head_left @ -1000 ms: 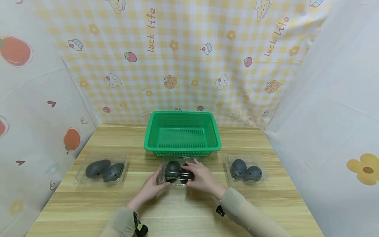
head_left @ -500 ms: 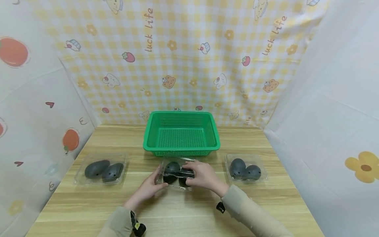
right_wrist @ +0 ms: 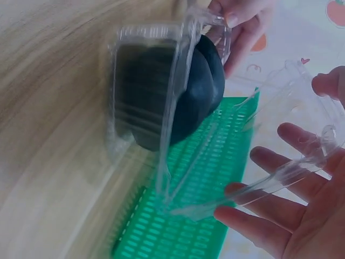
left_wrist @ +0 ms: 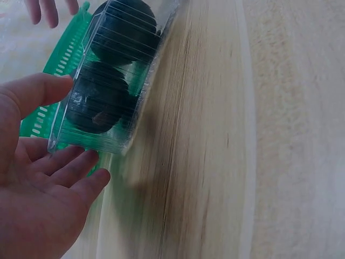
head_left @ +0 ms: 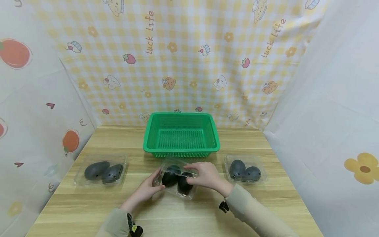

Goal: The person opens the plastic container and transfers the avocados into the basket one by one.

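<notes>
A clear plastic clamshell box (head_left: 177, 193) stands in the middle of the table, turned at a slant, with two dark egg-shaped items (head_left: 170, 177) inside. My left hand (head_left: 143, 192) holds the box's left end, its thumb on the rim in the right wrist view. Between the thumb and fingers of my right hand (head_left: 208, 177) is the lid (right_wrist: 269, 178), raised away from the box. The left wrist view shows the left hand (left_wrist: 51, 178) at the box's near end. What exactly the dark items are, I cannot tell.
A green plastic basket (head_left: 181, 149) stands just behind the box, with nothing in it. At the left is another clamshell box (head_left: 81, 172) with two dark items, and at the right one more (head_left: 262, 161). A patterned cloth (head_left: 183, 65) hangs behind the table.
The box has turned clockwise, its right end coming nearer the front. My right hand has raised the lid, so the dark items are less covered. The left hand has shifted slightly left and nearer.
</notes>
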Action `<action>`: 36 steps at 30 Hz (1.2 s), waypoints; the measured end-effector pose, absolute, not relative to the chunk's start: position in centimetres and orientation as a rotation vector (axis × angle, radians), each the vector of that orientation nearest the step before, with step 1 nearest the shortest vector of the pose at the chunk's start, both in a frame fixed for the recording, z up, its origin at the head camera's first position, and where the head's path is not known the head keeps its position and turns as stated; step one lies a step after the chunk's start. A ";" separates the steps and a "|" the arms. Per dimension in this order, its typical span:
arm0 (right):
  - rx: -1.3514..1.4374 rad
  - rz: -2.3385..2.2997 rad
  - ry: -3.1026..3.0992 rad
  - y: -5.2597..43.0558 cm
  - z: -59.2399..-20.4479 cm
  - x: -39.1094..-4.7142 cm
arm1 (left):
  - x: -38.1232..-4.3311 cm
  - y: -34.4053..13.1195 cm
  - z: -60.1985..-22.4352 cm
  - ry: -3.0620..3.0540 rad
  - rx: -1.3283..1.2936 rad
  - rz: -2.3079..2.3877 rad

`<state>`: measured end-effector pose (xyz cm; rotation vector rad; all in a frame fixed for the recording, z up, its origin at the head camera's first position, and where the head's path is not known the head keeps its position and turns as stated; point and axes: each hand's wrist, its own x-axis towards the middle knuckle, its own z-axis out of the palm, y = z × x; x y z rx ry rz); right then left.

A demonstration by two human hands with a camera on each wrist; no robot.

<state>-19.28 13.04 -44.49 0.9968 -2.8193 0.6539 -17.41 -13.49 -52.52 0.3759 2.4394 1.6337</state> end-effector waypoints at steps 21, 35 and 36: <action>0.891 0.866 -2.848 13.5 -43.3 -18.9 | -17.7 -14.4 -52.7 2.506 0.258 1.646; 0.840 0.966 -2.838 14.2 -42.7 -18.8 | -18.5 -14.4 -52.5 2.471 0.147 1.755; 0.836 0.971 -2.831 14.3 -42.7 -18.8 | -18.6 -14.4 -52.5 2.467 0.134 1.760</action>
